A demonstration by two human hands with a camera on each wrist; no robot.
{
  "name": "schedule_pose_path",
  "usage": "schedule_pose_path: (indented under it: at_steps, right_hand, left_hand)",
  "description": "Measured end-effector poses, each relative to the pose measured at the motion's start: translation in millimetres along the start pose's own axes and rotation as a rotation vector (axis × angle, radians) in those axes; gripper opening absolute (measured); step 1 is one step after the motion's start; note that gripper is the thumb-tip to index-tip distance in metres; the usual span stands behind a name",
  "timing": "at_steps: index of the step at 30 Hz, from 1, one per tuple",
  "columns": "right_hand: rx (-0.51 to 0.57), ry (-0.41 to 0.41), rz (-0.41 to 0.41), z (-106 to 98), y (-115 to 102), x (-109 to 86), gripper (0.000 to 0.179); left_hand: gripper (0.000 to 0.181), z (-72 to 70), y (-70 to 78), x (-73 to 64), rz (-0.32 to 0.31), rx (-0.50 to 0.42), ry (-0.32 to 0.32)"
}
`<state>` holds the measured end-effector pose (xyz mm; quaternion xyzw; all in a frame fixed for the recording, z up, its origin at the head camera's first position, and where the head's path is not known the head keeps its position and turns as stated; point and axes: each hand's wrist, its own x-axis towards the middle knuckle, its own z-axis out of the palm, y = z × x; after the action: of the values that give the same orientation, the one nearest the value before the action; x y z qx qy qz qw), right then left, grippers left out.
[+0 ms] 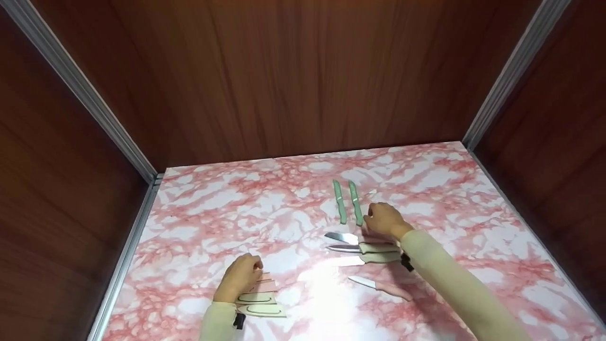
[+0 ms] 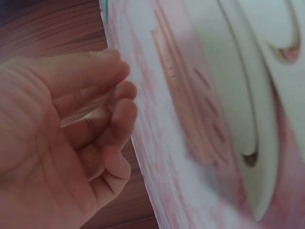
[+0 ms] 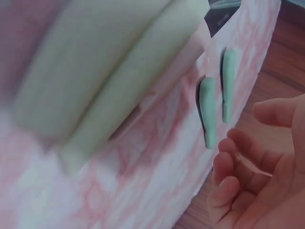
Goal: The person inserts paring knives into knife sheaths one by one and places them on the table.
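My left hand [image 1: 241,274], fingers loosely bent and holding nothing, hovers beside a row of flat blade covers. Pink covers [image 1: 266,286] lie nearest to it; two pale green covers [image 1: 258,298] with curved slots sit nearer the front. In the right wrist view my right hand [image 3: 259,176] is also empty, fingers loosely curled. It hangs close to two slim green knife-shaped pieces [image 1: 340,202] lying side by side. Just below that hand are knives with pale green handles [image 1: 381,257], blades pointing left. A pink-handled knife, partly covered by the hand and arm, lies behind them.
A small knife with a pink handle [image 1: 393,290] lies apart at the front. The table [image 1: 199,227] has a red and white marbled top. Brown wood-look panels [image 1: 303,80] with metal corner posts [image 1: 516,71] stand around its back and sides.
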<state>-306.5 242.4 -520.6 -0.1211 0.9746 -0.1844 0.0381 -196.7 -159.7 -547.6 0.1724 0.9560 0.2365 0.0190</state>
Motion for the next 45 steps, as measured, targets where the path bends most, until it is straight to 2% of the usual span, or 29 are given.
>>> schedule_pose_path:
  at_steps: [4, 7, 13, 18, 23, 28, 36, 45]
  right_hand:
    - [-0.028, -0.026, -0.12, -4, 0, -17.3, 0.018]
    - [-0.036, -0.064, -0.191, -6, 2, -29.6, 0.014]
    - [-0.055, -0.1, -0.251, -7, 9, -53.4, 0.011]
    - [-0.044, -0.108, -0.3, -7, 15, -68.8, 0.012]
    - [0.012, -0.123, -0.311, -2, 18, -79.2, 0.014]
    - [0.007, -0.1, -0.328, 5, 18, -85.2, 0.013]
    - [0.047, -0.123, -0.342, 13, 16, -92.9, 0.013]
    - [0.045, -0.13, -0.343, 13, 13, -98.1, 0.012]
  left_hand:
    - [0.008, 3.1, -2.7, 0.5, 0.005, 0.04, 0.01]
    - [0.01, 5.3, -4.2, 0.5, -0.013, 0.046, -0.01]
    - [0.007, 11.1, -5.4, -0.4, -0.016, 0.04, -0.051]
    - [0.004, 12.5, -4.9, -1.2, -0.007, 0.023, -0.048]
    - [0.004, 12.6, -4.4, -2.2, 0.003, 0.012, -0.044]
    - [0.007, 13.0, -4.8, -2.1, -0.01, 0.021, -0.052]
    - [0.015, 13.3, -7.6, 1.0, -0.031, -0.029, -0.101]
    - [0.015, 6.3, -4.1, 2.7, -0.004, -0.037, -0.032]
